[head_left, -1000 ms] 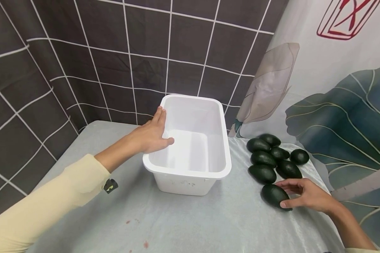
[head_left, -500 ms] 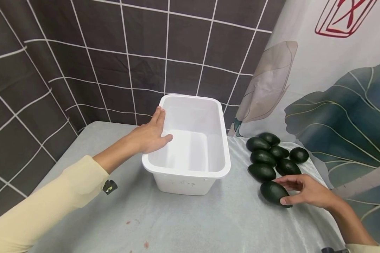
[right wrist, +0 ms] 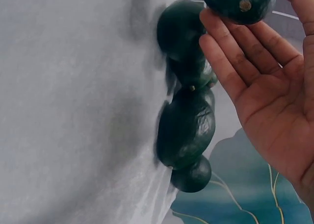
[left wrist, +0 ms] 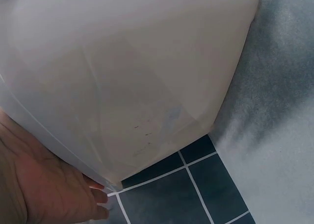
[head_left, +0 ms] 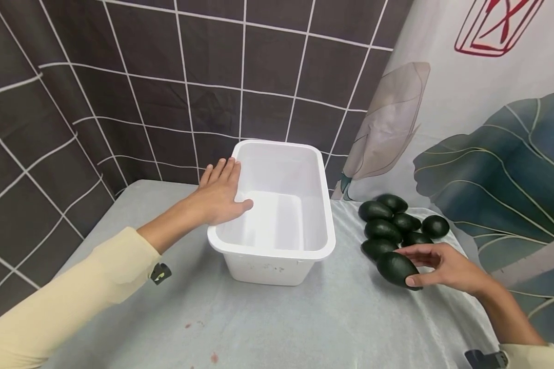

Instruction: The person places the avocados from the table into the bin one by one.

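A white plastic tub [head_left: 271,266] stands upright near the back wall. My left hand [head_left: 219,197] rests across its left rim, fingers straight and spread, thumb over the inside edge. From the left wrist view, the tub's outer wall [left wrist: 147,87] fills most of the picture, with the hand [left wrist: 49,185] at the rim. My right hand [head_left: 450,269] holds a dark green avocado [head_left: 395,267] between thumb and fingers. In the right wrist view this avocado [right wrist: 240,3] is raised off the cloth, its stem end showing. Several more avocados [head_left: 382,230] lie grouped just beyond it.
A grey cloth [head_left: 277,328] covers the table. Behind the tub hangs a dark sheet with a white grid [head_left: 212,61]. A pale curtain with painted leaves [head_left: 503,159] borders the right side, close beside the avocados.
My right hand has gripped the nearest avocado and lifted it slightly, away from me, so it now overlaps the others. My left fingers have spread apart on the tub's rim.
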